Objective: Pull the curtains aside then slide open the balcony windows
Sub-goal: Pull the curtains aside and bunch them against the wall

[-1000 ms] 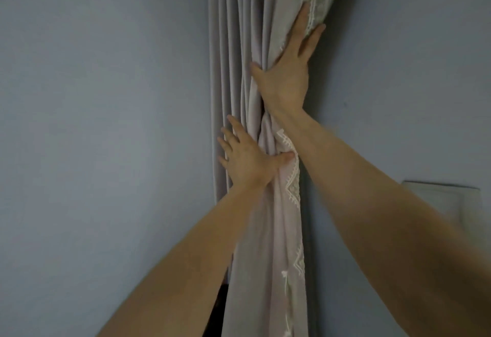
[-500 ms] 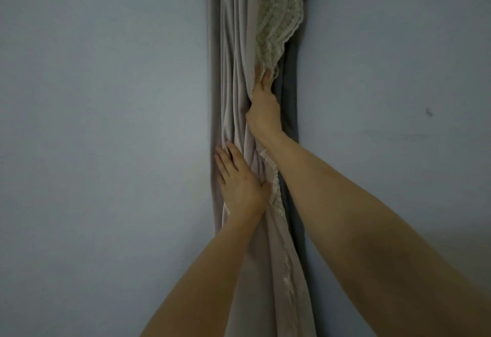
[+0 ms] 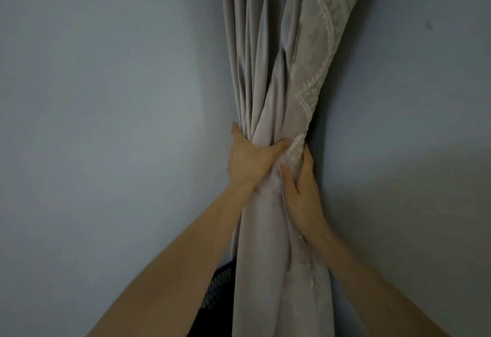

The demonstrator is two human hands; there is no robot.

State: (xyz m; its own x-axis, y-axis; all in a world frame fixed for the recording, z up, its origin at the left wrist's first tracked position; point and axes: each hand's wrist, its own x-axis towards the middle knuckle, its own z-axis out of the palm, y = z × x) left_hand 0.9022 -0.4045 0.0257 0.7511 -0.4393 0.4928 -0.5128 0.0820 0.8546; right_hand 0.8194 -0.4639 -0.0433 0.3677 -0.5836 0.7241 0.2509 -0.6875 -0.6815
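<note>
A pale grey-pink curtain (image 3: 268,65) hangs bunched in the corner between two blue-grey walls. A sheer white lace layer (image 3: 322,33) lies along its right side. My left hand (image 3: 249,161) wraps the bundle from the left, thumb across the front. Just below it on the right, my right hand (image 3: 301,190) clasps the same bundle, fingers pressed into the cloth. Both hands squeeze the curtain into a tight waist. No window is in view.
Plain blue-grey walls (image 3: 106,124) fill both sides of the view. A dark mesh object (image 3: 216,289) shows low down behind my left forearm, left of the curtain's hanging lower part.
My right hand has come down from high on the lace edge to just under my left hand. Both hands have closed around the curtain, gathering it into a tight bundle.
</note>
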